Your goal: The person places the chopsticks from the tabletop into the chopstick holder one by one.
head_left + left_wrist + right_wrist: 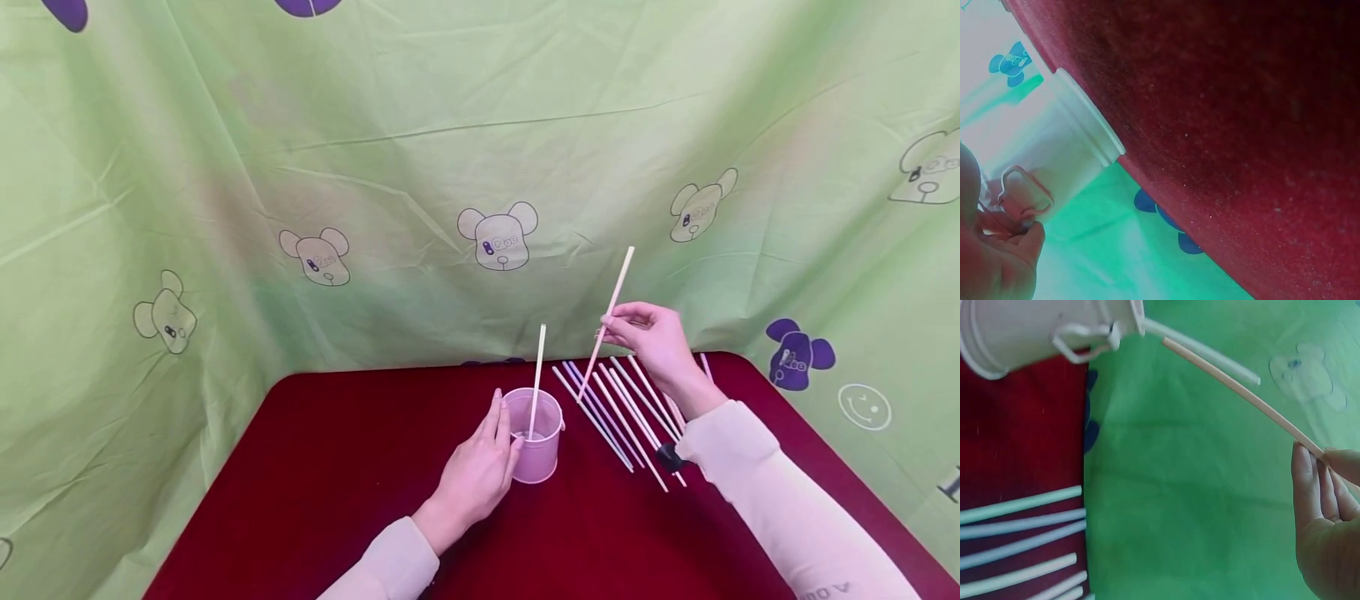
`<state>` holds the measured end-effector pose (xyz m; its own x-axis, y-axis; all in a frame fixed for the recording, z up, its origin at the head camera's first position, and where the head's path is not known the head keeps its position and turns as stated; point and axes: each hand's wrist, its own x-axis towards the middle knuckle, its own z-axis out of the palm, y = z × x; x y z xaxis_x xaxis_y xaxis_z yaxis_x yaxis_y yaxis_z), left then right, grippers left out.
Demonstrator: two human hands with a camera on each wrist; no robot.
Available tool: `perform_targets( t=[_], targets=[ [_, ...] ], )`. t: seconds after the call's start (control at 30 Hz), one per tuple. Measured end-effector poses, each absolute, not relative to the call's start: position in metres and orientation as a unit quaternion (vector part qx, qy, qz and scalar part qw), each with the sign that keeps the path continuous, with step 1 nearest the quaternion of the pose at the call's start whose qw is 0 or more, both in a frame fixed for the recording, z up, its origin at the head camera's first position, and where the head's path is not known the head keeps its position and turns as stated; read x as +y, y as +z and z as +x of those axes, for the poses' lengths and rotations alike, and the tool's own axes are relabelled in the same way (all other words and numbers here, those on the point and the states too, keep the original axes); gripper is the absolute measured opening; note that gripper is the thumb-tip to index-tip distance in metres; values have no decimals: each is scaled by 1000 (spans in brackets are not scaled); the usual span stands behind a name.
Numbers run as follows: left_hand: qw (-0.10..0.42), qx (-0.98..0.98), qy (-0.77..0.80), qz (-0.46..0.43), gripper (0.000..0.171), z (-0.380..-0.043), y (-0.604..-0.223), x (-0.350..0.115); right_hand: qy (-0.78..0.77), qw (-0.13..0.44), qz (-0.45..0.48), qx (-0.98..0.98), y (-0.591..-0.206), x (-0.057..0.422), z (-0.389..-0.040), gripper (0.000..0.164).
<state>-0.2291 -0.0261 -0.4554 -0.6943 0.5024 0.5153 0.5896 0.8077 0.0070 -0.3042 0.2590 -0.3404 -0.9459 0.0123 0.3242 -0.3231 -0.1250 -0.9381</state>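
A small pink bucket (534, 458) stands on the table with one pale straw (538, 375) leaning upright inside it. My left hand (476, 467) holds the bucket at its left side, with fingers along the wall and the thumb at the front. In the left wrist view, its fingers (1025, 247) lie by the bucket's wire handle (1007, 181). Up and to the right of the bucket, my right hand (648, 342) pinches a light pink straw (1241, 390) between thumb and fingertips. This straw slants, its lower end down and left, overlapping the loose straws in the head view.
Several pastel straws (630, 425) lie side by side on the dark red tabletop (360, 467), right of the bucket and partly under my right arm. A green cloth (405, 167) printed with bear heads hangs close behind the table and along both sides.
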Motion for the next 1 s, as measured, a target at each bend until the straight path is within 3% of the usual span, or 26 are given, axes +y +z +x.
perform_targets(
  t=[0.57, 1.0],
  targets=[
    [245, -918, -91, -298, 59, -228, -456, -26, 689, 77, 151, -704, -362, 218, -307, 23],
    [243, -922, -69, -295, 60, -229, -455, -26, 654, 26, 157, -739, -384, 202, -309, 25]
  ],
)
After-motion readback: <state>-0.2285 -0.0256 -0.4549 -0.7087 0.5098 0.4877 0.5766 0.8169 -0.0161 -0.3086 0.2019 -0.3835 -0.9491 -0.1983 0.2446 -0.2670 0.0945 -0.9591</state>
